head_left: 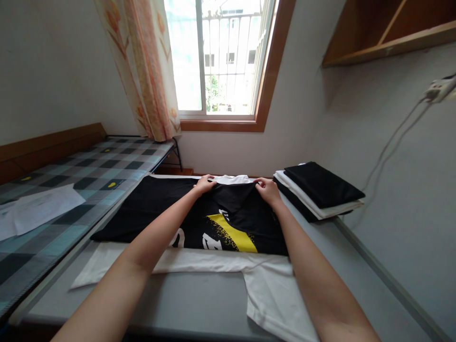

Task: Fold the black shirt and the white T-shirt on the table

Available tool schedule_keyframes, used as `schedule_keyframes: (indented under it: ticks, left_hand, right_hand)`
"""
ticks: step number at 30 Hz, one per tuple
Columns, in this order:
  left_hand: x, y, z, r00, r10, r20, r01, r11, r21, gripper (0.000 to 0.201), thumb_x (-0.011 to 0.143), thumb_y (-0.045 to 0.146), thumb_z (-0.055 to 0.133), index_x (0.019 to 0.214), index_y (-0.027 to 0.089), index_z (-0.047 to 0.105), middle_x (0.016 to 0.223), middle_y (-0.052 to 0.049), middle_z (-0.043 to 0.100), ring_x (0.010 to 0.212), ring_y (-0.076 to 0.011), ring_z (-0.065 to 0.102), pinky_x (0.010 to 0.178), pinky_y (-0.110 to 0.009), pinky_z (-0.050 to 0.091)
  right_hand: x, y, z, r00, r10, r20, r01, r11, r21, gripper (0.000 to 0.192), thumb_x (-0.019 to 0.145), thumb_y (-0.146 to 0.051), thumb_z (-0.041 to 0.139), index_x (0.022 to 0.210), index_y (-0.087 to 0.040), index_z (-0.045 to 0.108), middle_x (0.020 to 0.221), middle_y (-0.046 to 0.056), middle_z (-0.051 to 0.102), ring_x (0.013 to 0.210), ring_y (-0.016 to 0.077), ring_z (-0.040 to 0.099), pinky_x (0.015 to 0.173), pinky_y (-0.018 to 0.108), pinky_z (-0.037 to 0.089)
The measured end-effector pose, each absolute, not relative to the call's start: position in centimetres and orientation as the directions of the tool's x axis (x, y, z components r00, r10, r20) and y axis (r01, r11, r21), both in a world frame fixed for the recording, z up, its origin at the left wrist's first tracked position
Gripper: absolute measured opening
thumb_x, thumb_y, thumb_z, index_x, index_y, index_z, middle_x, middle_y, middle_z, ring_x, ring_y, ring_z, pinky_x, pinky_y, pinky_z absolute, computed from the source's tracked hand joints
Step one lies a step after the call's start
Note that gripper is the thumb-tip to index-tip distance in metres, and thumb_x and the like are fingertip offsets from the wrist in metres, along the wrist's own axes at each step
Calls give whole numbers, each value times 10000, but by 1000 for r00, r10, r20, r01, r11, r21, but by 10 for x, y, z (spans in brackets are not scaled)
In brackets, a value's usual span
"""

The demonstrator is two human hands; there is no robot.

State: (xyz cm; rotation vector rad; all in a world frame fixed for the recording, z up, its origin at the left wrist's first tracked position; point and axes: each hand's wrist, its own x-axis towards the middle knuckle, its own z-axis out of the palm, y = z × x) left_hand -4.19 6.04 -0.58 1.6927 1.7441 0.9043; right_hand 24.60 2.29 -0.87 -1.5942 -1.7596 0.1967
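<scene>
Grey and flat, the table (199,297) fills the lower half of the view, set against a pale wall below a window (217,57) with a wooden frame.

At the far edge of a black T-shirt (149,204) spread on that table, the fingers of the left hand (204,184) are curled over the cloth and pinch its upper hem. The right hand (267,188) does the same just to the right of it, fingers closed on the same hem, so that a fold of black fabric is gathered between the two hands. Both forearms stretch across the shirt from the near side.

The black T-shirt lies flat along the table, with a yellow and white print (231,232) showing near its lower edge, between the arms. Beneath the shirt lies a white garment (274,294), which sticks out past its near edge and also shows as a thin strip beyond its far edge, just behind the hands.

To the right of the black T-shirt, near the right hand, sits a stack of folded clothes (320,190), black and white layers. To the left of the shirt, beside the table, is a bed with a checked cover (89,166), and a white sheet (39,209) lies on it. An orange patterned curtain (146,66) hangs above the bed, left of the window.
</scene>
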Motion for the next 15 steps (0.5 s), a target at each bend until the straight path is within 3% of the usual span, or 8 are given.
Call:
schedule_keyframes:
  ticks: [5,9,15]
  left_hand:
    - [-38,74,-17,-37,994,101,545,-64,836,200,657,195,754,851,144,749,775,-64,720,724,-183,664,725,-278,522]
    - [-38,82,-23,-72,988,134,517,-78,852,255,630,86,699,873,127,761,770,-63,715,751,-185,668,721,-263,523]
    - [-36,87,-29,-86,977,195,525,-122,842,294,698,138,672,982,137,748,858,-78,728,831,-189,675,774,-266,523]
  right_hand:
    - [240,28,-18,132,918,374,646,207,-735,288,798,-254,530,922,-160,772,868,85,758,816,221,692,786,305,514]
    - [241,33,-29,228,920,318,560,144,-816,308,828,-343,550,921,-147,768,937,121,764,932,263,702,861,349,523]
    - [247,40,-41,252,931,264,549,87,-831,291,765,-222,592,990,-133,755,950,124,761,880,234,712,854,341,538]
